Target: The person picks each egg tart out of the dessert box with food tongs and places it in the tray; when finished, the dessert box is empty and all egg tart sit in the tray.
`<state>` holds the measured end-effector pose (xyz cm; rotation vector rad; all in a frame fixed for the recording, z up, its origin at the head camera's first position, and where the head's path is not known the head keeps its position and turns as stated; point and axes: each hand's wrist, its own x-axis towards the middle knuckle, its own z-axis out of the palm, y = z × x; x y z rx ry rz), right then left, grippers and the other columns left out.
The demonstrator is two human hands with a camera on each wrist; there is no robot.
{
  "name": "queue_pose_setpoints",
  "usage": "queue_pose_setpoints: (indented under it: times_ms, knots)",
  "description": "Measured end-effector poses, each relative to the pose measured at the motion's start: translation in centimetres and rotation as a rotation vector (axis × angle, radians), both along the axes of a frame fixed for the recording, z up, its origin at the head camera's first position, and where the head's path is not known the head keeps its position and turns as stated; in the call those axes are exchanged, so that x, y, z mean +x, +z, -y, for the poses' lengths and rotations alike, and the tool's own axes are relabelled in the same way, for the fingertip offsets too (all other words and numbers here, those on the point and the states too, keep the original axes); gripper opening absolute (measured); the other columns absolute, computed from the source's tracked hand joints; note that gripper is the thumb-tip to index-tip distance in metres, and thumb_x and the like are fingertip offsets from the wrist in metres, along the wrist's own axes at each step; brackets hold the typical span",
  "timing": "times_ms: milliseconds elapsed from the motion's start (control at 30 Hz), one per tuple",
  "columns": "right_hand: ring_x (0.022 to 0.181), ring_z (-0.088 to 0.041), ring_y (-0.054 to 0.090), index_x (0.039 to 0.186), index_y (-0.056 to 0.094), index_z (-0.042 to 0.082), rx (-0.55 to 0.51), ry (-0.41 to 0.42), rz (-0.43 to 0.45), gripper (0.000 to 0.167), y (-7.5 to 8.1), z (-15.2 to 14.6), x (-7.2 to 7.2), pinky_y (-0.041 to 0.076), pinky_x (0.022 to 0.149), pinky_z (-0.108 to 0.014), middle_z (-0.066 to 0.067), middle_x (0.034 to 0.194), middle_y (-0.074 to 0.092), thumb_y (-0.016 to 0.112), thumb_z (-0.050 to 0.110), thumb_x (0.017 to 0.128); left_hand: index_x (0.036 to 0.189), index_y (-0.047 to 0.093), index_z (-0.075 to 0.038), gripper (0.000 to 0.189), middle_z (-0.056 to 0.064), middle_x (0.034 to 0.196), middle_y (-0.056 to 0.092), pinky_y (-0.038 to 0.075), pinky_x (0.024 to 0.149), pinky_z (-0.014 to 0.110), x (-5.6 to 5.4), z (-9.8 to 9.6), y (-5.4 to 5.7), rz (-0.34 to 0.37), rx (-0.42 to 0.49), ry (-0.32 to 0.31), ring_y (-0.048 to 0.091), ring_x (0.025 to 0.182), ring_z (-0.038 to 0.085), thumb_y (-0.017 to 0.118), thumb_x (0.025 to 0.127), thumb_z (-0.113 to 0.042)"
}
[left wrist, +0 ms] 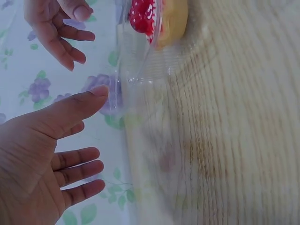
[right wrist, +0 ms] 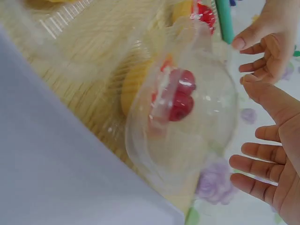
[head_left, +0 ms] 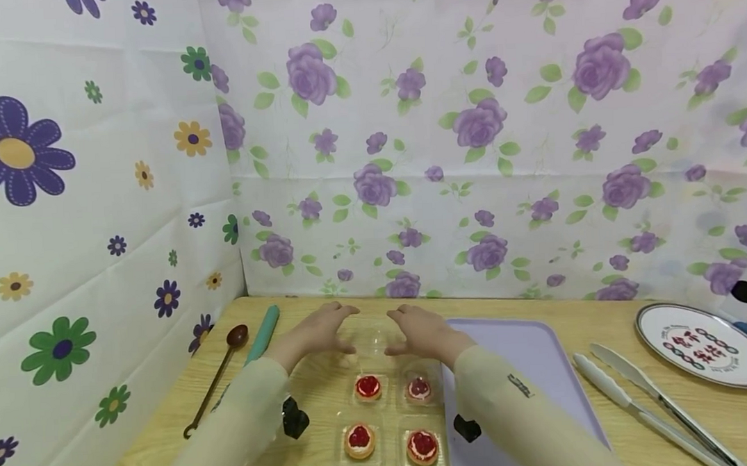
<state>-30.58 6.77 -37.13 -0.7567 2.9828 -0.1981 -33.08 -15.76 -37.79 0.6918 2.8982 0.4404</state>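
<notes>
My left hand (head_left: 318, 330) and right hand (head_left: 422, 333) hover over the back of the table, palms facing each other, with a gap between them. Fingers are loosely spread on both, and neither hand grips anything. Between and just below them shows clear plastic (head_left: 373, 341), part of the packaging. Nearer me, several small tarts with red fruit on top, such as a front right tart (head_left: 422, 446) and a back left tart (head_left: 368, 386), sit in clear plastic boxes. In the right wrist view, a clear domed lid (right wrist: 206, 126) stands tilted up beside a tart, with my fingers apart from it.
A lavender tray (head_left: 499, 332) lies right of the boxes, partly under my right forearm. Farther right are metal tongs (head_left: 660, 415) and a white plate (head_left: 707, 347) with red lettering. To the left lie a brown ladle (head_left: 237, 338) and a teal-handled tool (head_left: 264, 335). Flowered sheets line the walls.
</notes>
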Motion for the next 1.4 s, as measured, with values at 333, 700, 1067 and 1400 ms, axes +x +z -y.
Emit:
queue_pose_setpoints:
  times_ms: [333, 700, 1067, 1400]
  knots:
    - [0.131, -0.033, 0.048, 0.145, 0.042, 0.011, -0.077, 0.014, -0.021, 0.078, 2.3, -1.9, 2.6, 0.044, 0.105, -0.049, -0.016, 0.144, 0.048, 0.066, 0.053, 0.084, 0.141, 0.047, -0.015, 0.07, 0.013, 0.137, 0.051, 0.044, 0.103, 0.049, 2.6, -0.6, 0.9, -0.154, 0.06, -0.041, 0.049, 0.126, 0.033, 0.076, 0.081, -0.036]
    - [0.127, -0.033, 0.051, 0.143, 0.045, 0.011, -0.159, 0.089, -0.082, 0.076, 2.2, -3.3, 5.6, 0.046, 0.102, -0.049, -0.014, 0.141, 0.051, 0.066, 0.053, 0.084, 0.135, 0.051, -0.011, 0.067, 0.012, 0.129, 0.057, 0.046, 0.099, 0.051, 5.8, -2.5, 1.4, -0.292, 0.147, -0.148, 0.054, 0.119, 0.033, 0.079, 0.078, -0.034]
    - [0.122, -0.031, 0.055, 0.138, 0.05, 0.008, -0.168, 0.123, -0.094, 0.068, 0.4, -4.0, 6.7, 0.05, 0.096, -0.047, -0.013, 0.135, 0.055, 0.068, 0.047, 0.086, 0.132, 0.053, -0.01, 0.07, 0.007, 0.126, 0.057, 0.043, 0.1, 0.048, 7.3, -3.9, -1.4, -0.325, 0.089, -0.26, 0.051, 0.119, 0.026, 0.079, 0.076, -0.043]
    - [0.124, -0.033, 0.053, 0.139, 0.049, 0.005, -0.144, 0.109, -0.067, 0.077, -1.5, -4.0, 6.5, 0.047, 0.1, -0.047, -0.015, 0.137, 0.053, 0.071, 0.05, 0.081, 0.131, 0.056, -0.013, 0.074, 0.001, 0.125, 0.058, 0.038, 0.103, 0.046, 7.5, -4.6, -2.8, -0.222, 0.016, -0.222, 0.049, 0.119, 0.022, 0.076, 0.074, -0.055]
